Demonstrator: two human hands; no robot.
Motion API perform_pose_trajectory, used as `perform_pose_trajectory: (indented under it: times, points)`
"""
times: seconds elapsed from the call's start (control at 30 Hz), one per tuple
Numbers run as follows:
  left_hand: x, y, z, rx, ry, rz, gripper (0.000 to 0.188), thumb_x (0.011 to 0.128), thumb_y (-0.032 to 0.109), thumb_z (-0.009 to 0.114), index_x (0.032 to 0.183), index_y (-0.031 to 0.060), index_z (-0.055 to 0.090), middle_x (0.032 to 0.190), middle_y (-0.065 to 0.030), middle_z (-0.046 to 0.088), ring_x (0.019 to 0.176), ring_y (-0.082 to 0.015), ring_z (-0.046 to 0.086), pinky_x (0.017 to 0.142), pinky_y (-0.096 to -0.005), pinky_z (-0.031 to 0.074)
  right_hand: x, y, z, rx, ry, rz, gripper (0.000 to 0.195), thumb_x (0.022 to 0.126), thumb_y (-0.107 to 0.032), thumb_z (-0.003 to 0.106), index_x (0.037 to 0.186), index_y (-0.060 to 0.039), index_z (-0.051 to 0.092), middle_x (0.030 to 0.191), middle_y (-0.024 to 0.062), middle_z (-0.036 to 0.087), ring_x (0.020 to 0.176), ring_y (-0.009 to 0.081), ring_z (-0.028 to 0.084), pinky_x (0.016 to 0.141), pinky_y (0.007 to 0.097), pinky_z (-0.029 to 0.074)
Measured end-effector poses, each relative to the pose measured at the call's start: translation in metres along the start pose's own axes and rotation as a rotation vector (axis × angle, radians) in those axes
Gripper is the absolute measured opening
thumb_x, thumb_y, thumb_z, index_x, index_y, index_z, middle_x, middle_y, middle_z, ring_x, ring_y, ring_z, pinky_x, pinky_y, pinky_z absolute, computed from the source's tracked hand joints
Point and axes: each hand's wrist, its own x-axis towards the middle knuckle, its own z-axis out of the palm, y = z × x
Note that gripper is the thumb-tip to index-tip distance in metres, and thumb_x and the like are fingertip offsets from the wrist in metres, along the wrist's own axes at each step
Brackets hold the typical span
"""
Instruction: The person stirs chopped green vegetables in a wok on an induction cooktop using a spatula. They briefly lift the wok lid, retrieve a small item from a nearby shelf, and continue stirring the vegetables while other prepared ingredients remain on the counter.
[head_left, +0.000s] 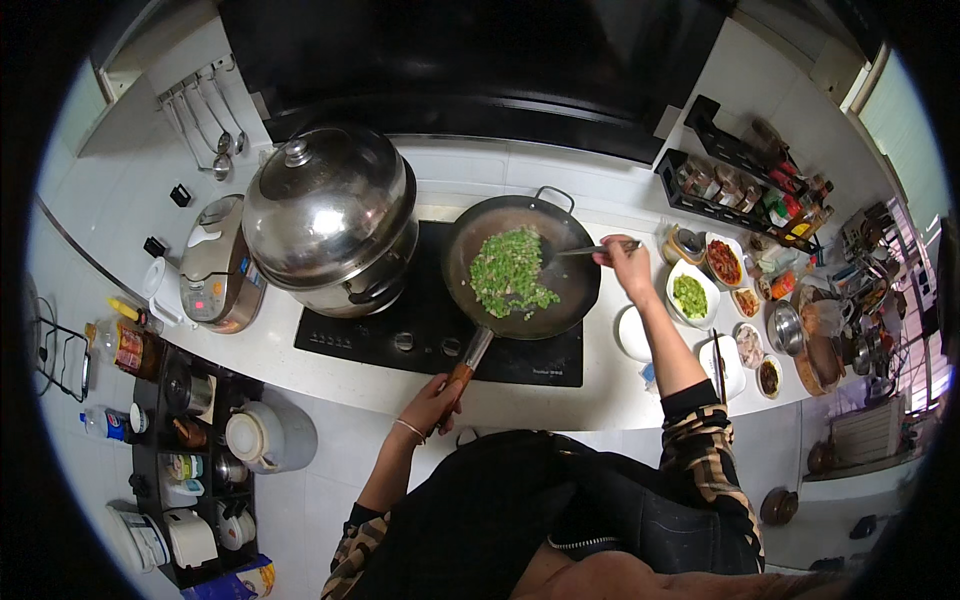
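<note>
My left hand (433, 405) is closed around the wooden handle of a dark wok (577, 292), which sits on the black cooktop (540, 366). Chopped green vegetables mixed with small pale bits (510, 270) lie in the wok, mostly left of its middle. In my right hand (624, 262) is the metal handle of a cooking utensil (589, 250), reaching over the wok's right side; its far end is hard to make out against the dark pan. A white bowl of chopped greens (690, 295) stands to the right of my right hand.
A large lidded steel steamer pot (330, 217) occupies the cooktop's left part, beside a rice cooker (217, 270). Right of the wok are a white plate (634, 334), a dish of red food (724, 262), chopsticks (720, 367) and small bowls. A black spice rack (727, 206) hangs above them.
</note>
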Motion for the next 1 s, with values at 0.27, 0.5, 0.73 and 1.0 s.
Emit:
perform_pose_trajectory:
  times: [0.27,0.5,0.73,1.0]
  points:
    - [-0.002,-0.002,-0.007,0.016,0.006,0.016,0.035,0.102,0.041,0.056,0.113,0.0087,0.051,0.075,-0.0039,0.058,0.046,-0.0124,0.053,0.038,-0.0271,0.038,-0.061,-0.109,0.028,-0.469,-0.455,-0.388,0.017,0.097,-0.006,0.060,0.104,0.0053,0.070,0.099,0.0178,0.074,0.090,0.0275,0.073,0.081,0.0339,0.058]
    - [-0.003,0.002,-0.005,0.032,0.017,0.031,0.038,0.101,0.042,0.056,0.117,0.0076,0.051,0.075,-0.0042,0.058,0.045,-0.0126,0.053,0.038,-0.0272,0.037,-0.001,-0.094,0.079,-0.536,-0.348,-0.550,0.016,0.092,-0.004,0.063,0.103,0.0029,0.072,0.103,0.0200,0.073,0.095,0.0361,0.070,0.085,0.0381,0.056]
    - [-0.003,-0.004,-0.008,0.025,0.031,0.018,0.037,0.102,0.041,0.056,0.115,0.0075,0.051,0.074,-0.0042,0.057,0.044,-0.0133,0.052,0.037,-0.0274,0.036,-0.076,-0.154,0.073,-0.605,-0.941,-0.793,0.018,0.089,0.001,0.065,0.106,0.0004,0.071,0.102,0.0177,0.071,0.092,0.0355,0.070,0.082,0.0404,0.059]
    - [-0.003,0.002,-0.005,0.026,0.015,0.026,0.037,0.101,0.042,0.056,0.114,0.0077,0.052,0.073,-0.0039,0.057,0.045,-0.0127,0.052,0.038,-0.0271,0.037,-0.127,-0.147,0.067,-0.615,-0.765,-0.637,0.016,0.091,0.000,0.064,0.106,0.0038,0.068,0.101,0.0192,0.070,0.093,0.0374,0.069,0.083,0.0404,0.057]
